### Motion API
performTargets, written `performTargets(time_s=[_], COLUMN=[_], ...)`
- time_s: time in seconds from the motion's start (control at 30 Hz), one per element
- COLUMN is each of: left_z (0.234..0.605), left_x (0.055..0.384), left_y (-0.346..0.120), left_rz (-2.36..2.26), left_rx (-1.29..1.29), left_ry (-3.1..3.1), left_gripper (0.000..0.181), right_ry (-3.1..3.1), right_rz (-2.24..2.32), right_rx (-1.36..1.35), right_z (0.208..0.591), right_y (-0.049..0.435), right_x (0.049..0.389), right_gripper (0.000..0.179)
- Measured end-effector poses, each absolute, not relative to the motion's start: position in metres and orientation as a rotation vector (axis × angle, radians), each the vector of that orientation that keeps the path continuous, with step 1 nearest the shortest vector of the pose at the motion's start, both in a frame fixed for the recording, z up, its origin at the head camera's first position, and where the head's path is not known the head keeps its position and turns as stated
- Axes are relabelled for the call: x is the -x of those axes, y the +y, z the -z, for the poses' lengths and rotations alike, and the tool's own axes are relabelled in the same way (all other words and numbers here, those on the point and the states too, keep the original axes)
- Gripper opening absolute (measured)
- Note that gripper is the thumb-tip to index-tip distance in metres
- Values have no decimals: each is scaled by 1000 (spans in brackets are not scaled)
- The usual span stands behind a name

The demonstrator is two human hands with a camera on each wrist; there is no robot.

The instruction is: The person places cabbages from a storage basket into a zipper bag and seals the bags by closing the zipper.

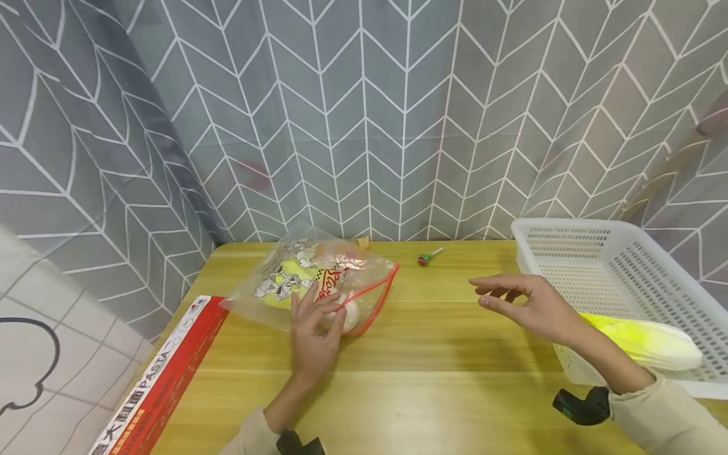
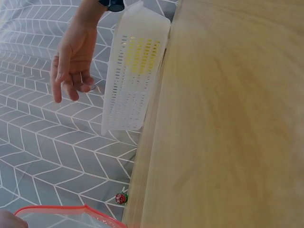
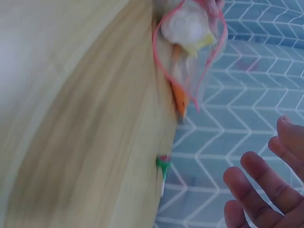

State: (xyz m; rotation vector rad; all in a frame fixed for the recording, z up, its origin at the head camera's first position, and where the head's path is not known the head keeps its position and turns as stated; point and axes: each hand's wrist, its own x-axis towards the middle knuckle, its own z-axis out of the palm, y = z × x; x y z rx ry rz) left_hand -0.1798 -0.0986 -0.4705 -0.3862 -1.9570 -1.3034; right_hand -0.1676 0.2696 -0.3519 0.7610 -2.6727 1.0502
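My left hand [image 1: 315, 338] pinches the red-edged mouth of a clear printed zip bag [image 1: 284, 278], which lies on the table at the left. The bag's mouth gapes toward the right. Inside sits a rounded white thing with some yellow [image 3: 185, 26], partly hidden by the print and plastic. My right hand [image 1: 540, 306] hovers above the table with its fingers loosely extended, holding nothing. It is nearest to a white perforated basket [image 1: 526, 243]. In the basket lies a long yellow-and-white vegetable, like a napa cabbage [image 1: 648, 341].
A wrapped lollipop [image 1: 423, 260] lies near the table's back edge, between bag and basket. An orange tapered thing [image 3: 179, 100] shows beside the bag. A long red-and-white pasta box [image 1: 165, 379] runs along the left edge. A grey patterned curtain [image 1: 387, 126] hangs behind.
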Motion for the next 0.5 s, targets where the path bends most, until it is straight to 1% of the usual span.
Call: performTargets(time_s=[0.23, 0.5], left_z=[469, 470], left_x=[180, 179], left_y=[-96, -99], left_rz=[1325, 1320], left_rx=[386, 380], left_ry=[-1951, -1956], left_gripper=[10, 8], right_ry=[-2720, -2798], right_rz=[-923, -866], right_rx=[-691, -561], right_z=[333, 335], right_y=[313, 378], right_x=[168, 175], right_gripper=[31, 31])
